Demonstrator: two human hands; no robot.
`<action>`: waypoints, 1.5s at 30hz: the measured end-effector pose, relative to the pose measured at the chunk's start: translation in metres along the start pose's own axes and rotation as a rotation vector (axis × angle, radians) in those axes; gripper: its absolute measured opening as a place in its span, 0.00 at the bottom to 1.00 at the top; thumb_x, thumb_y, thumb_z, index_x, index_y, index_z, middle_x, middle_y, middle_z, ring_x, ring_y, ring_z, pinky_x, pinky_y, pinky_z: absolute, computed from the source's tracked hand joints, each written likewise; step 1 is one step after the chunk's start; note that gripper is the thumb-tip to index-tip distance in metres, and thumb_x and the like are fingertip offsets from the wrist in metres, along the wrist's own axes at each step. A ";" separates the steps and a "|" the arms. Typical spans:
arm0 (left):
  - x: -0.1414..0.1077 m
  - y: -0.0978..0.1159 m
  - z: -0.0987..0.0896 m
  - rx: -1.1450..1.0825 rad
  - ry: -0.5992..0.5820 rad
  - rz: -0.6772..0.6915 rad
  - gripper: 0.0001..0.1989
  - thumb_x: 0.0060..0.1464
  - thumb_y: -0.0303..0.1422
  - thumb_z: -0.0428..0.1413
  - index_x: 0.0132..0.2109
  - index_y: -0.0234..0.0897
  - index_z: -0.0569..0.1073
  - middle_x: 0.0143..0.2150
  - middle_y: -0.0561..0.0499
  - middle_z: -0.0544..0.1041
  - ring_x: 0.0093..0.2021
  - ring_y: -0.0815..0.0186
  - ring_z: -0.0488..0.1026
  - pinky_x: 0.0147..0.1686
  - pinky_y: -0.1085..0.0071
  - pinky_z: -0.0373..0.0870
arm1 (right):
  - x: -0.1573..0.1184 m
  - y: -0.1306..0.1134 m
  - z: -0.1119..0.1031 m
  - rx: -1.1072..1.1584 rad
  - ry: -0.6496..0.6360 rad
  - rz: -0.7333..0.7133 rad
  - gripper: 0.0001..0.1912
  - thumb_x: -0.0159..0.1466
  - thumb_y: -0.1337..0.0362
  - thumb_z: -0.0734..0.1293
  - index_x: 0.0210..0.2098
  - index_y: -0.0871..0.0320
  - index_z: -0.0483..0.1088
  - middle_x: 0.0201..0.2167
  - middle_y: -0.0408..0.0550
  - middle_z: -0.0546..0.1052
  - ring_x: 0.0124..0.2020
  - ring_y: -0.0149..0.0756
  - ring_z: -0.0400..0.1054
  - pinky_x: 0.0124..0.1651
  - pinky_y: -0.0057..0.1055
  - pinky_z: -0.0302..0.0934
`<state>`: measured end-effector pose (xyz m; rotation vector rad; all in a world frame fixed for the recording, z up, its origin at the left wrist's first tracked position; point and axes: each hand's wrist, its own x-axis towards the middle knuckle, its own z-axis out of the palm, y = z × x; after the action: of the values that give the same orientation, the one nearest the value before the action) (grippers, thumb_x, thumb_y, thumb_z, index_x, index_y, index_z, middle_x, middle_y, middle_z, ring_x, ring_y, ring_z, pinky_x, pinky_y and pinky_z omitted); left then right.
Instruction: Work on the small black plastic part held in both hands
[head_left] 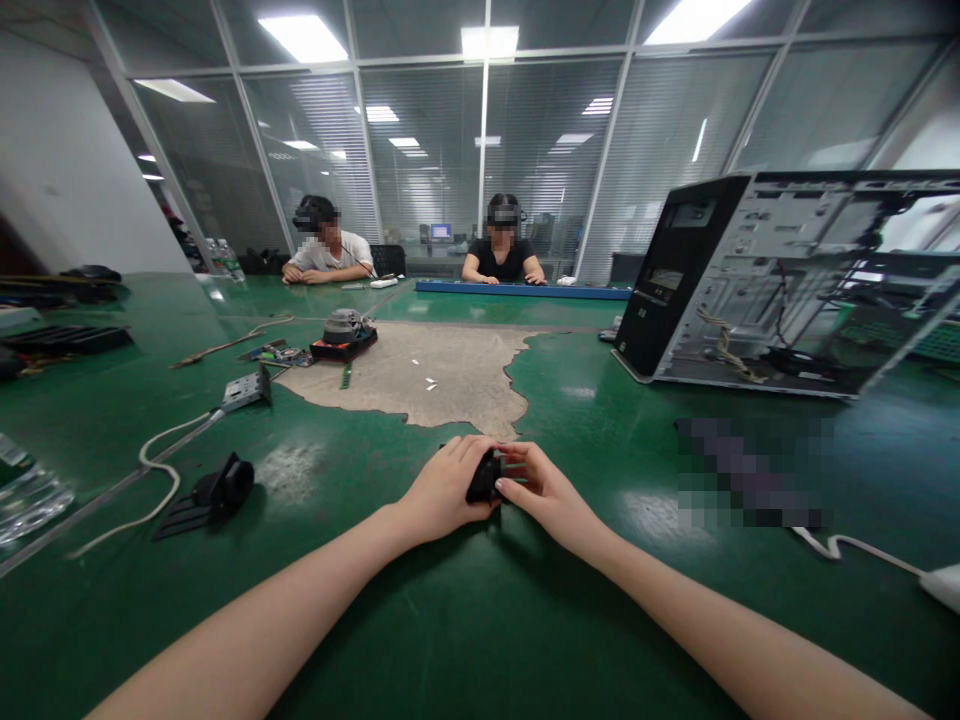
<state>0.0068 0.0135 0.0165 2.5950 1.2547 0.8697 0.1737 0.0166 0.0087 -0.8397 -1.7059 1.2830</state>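
A small black part is held between my hands, low over the green tabletop in front of me. My left hand wraps round it from the left, with fingers over its top and the thumb underneath. On the other side, my right hand has its thumb and curled fingertips pinching the part's right edge. Most of the part lies behind my fingers, so its exact kind cannot be made out. A black plastic duct-like piece lies on the table to the left.
An open computer case stands at the right. A cooler with a fan, a green circuit strip and a metal bracket lie left of centre. White cable and a clear bottle are nearer. Two people sit opposite.
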 end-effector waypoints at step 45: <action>-0.002 0.001 -0.001 0.132 -0.006 0.041 0.27 0.43 0.33 0.55 0.50 0.37 0.55 0.49 0.46 0.64 0.43 0.59 0.62 0.43 0.60 0.60 | -0.001 -0.001 0.004 -0.032 0.060 -0.029 0.12 0.54 0.63 0.64 0.39 0.57 0.66 0.38 0.46 0.71 0.41 0.36 0.66 0.43 0.33 0.63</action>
<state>0.0064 0.0109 0.0165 2.7319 1.3032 0.8118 0.1705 0.0133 0.0087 -0.8606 -1.6890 1.2017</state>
